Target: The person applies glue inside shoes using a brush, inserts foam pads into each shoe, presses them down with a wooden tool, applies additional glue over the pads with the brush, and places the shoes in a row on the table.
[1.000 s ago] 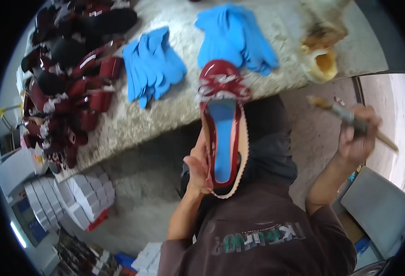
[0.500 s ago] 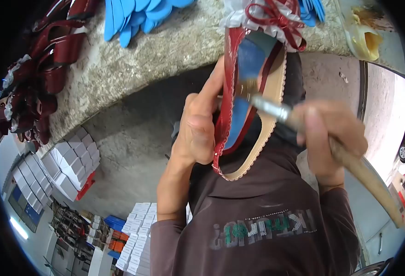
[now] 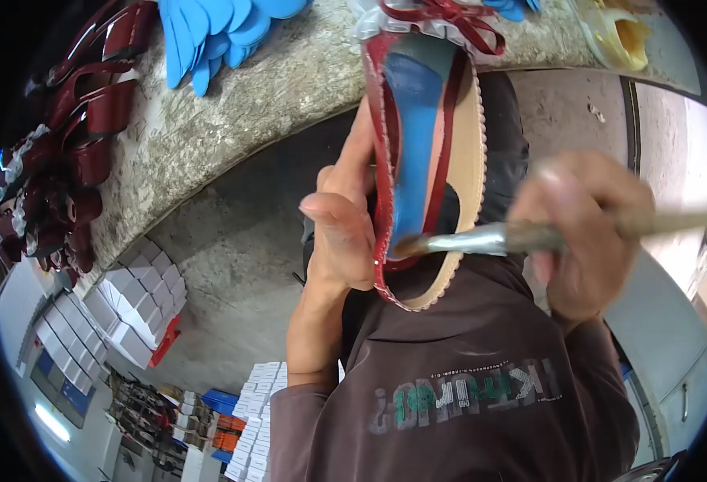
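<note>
A dark red shoe [image 3: 382,120] with a red bow, white ruffle and scalloped beige-lined edge points toe-up at the bench edge. My left hand [image 3: 345,225] supports it from the left and beneath, thumb raised, some fingers hidden behind it. In my right hand [image 3: 582,233], closed round the handle, is a brush [image 3: 482,239] with a metal collar. Its bristle tip rests at the heel end of the blue insole [image 3: 418,153]. The insole's upper part looks darker and glossy.
Blue insole pieces [image 3: 217,32] lie on the rough bench [image 3: 233,120]. Red shoes [image 3: 88,120] crowd its left end. An open container of yellowish paste [image 3: 627,40] stands at the upper right. White boxes [image 3: 140,297] are stacked at lower left.
The brush has come in from the right onto the insole, then moved down from its middle to the heel end. The shoe has come closer to the camera. The view has shifted.
</note>
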`<state>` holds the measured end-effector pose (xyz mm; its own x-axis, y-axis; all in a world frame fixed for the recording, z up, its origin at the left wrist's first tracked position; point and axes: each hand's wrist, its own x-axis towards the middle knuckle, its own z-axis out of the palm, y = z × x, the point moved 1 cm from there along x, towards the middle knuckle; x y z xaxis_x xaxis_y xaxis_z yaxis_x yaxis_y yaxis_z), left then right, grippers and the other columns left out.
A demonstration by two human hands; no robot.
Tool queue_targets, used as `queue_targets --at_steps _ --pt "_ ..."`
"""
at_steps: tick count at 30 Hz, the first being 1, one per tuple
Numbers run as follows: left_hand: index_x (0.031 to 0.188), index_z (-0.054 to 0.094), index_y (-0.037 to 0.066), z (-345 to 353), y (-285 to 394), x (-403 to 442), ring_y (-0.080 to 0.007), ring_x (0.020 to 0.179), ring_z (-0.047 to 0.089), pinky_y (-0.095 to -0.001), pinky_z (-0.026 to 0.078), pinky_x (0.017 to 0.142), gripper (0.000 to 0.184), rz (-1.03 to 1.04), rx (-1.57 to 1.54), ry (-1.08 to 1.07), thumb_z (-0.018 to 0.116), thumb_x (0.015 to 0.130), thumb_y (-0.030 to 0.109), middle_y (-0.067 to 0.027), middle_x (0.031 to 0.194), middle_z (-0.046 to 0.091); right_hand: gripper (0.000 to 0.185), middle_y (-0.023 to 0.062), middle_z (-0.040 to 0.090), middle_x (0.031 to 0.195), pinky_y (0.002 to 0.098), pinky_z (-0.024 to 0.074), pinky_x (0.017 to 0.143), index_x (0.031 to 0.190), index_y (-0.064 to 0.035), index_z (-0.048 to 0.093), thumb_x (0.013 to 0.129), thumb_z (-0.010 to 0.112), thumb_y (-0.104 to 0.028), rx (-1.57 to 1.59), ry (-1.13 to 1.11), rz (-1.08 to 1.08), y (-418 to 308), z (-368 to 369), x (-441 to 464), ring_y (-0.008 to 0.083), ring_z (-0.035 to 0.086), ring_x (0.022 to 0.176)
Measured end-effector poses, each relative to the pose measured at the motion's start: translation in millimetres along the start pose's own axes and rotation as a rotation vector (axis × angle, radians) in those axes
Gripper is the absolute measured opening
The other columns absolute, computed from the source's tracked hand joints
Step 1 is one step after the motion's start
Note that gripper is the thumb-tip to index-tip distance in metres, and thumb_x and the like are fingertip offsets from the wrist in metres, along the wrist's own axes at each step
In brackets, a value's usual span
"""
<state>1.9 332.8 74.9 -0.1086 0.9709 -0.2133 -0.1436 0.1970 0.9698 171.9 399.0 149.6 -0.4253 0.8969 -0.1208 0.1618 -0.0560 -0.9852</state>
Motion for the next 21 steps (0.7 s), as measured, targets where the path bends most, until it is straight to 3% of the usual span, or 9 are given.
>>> queue_targets --at_steps 2,5,7,9,12,13,17,19,21 --pt "0.151 0.024 -0.006 3 1 3 -0.0161 0.095 0.062 -0.0277 0.049 0.084 0.128 0.010 -0.017 -0.009 0.002 0.072 0.093 -0.0137 0.120 0.065 0.030 0.0075 0.059 0.058 0.0223 0.0290 0.034 0.063 -0.0049 0.054 0.092 0.059 -0.011 -0.178 -0.073 -0.033 6 2 20 0.0055 0.042 0.036" --pt "0.152 0.022 -0.005 3 2 1 -0.0176 0.111 0.055 -0.0294 0.043 0.096 0.127 0.005 -0.103 0.010 0.004 0.073 0.092 -0.0137 0.131 0.059 0.032 0.0077 0.060 0.058 0.0213 0.0295 0.034 0.062 -0.0054 0.053 0.093 0.058 -0.013 -0.032 0.236 -0.054 -8 0 39 0.0061 0.042 0.036" --pt "0.152 0.021 -0.005 1 1 -1 -0.0194 0.120 0.052 -0.0307 0.040 0.102 0.126 -0.004 -0.133 -0.003 0.005 0.074 0.092 -0.0143 0.137 0.055 0.031 0.0065 0.060 0.058 0.0204 0.0298 0.035 0.063 -0.0045 0.054 0.093 0.058 -0.013 -0.022 0.033 0.021 -18 -11 33 0.0060 0.042 0.036" --pt "0.152 0.020 -0.005 7 8 1 -0.0216 0.127 0.048 -0.0317 0.036 0.107 0.124 0.008 -0.162 0.003 0.007 0.076 0.091 -0.0155 0.142 0.050 0.030 0.0049 0.059 0.058 0.0206 0.0302 0.036 0.065 -0.0034 0.056 0.093 0.058 -0.013 -0.114 -0.187 -0.241 1 1 26 0.0047 0.043 0.038" --pt "0.153 0.019 -0.005 7 4 0 -0.0217 0.129 0.045 -0.0322 0.033 0.109 0.123 0.008 -0.228 -0.028 0.008 0.076 0.091 -0.0155 0.143 0.048 0.024 0.0046 0.060 0.061 0.0220 0.0326 0.038 0.069 -0.0027 0.059 0.092 0.059 -0.010 -0.139 -0.022 -0.274 3 -7 42 0.0056 0.046 0.041" --pt "0.152 0.018 -0.007 8 5 0 -0.0214 0.131 0.043 -0.0328 0.032 0.110 0.124 0.014 -0.262 -0.042 0.010 0.077 0.091 -0.0157 0.146 0.045 0.016 0.0060 0.063 0.070 0.0246 0.0389 0.044 0.076 -0.0021 0.062 0.091 0.060 -0.007 -0.117 0.110 -0.095 -13 -19 43 0.0085 0.052 0.048" --pt "0.151 0.016 -0.010 7 8 -5 -0.0223 0.136 0.038 -0.0349 0.029 0.112 0.125 0.041 -0.294 0.000 0.013 0.077 0.091 -0.0166 0.150 0.038 0.035 0.0183 0.059 0.100 0.0449 0.0444 0.086 0.092 0.0019 0.063 0.098 0.049 -0.029 -0.022 0.314 -0.876 -25 -162 28 0.0310 0.056 0.100" --pt "0.152 0.010 -0.008 12 13 -1 -0.0234 0.139 0.033 -0.0370 0.026 0.114 0.125 0.108 -0.300 0.011 0.016 0.076 0.091 -0.0158 0.153 0.032 0.036 0.0217 0.052 0.121 0.0453 0.0460 0.092 0.109 0.0031 0.060 0.096 0.050 -0.028 -0.109 0.654 -0.719 -5 -202 6 0.0304 0.054 0.113" --pt "0.153 -0.002 -0.004 33 26 23 -0.0244 0.142 0.029 -0.0390 0.023 0.116 0.122 0.224 -0.345 -0.022 0.019 0.078 0.090 -0.0149 0.157 0.023 0.046 0.0252 0.046 0.143 0.0457 0.0476 0.097 0.127 0.0044 0.058 0.095 0.050 -0.027 -0.186 0.635 -0.496 18 -196 -3 0.0298 0.052 0.126"
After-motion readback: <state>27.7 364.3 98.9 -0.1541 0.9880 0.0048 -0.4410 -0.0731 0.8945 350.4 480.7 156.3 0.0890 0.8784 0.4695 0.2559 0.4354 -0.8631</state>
